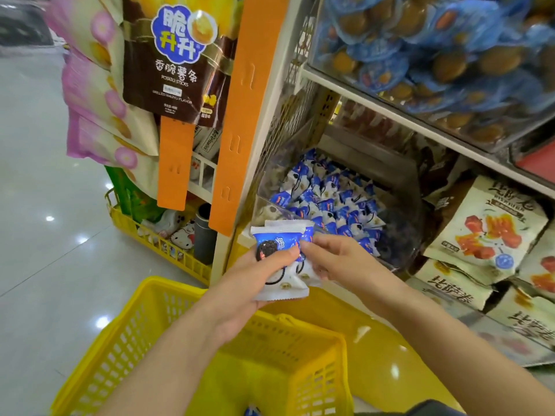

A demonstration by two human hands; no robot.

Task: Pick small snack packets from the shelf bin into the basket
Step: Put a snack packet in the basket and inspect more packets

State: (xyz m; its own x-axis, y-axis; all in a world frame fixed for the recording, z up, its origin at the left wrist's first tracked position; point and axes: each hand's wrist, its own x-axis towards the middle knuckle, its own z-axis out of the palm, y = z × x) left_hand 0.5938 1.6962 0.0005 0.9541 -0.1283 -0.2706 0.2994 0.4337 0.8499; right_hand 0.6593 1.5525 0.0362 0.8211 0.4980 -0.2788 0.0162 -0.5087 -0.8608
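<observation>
A few blue-and-white snack packets stood upright over the yellow basket, clamped under the left hand's thumb. The right hand pinched their right edge, just before the clear shelf bin.

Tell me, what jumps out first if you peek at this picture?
The left hand and right hand hold blue-and-white snack packets right in the middle, above a bright yellow basket. Behind them, a clear shelf bin is heaped with more such packets, and a big brown potato sticks bag hangs at the top left.
</observation>
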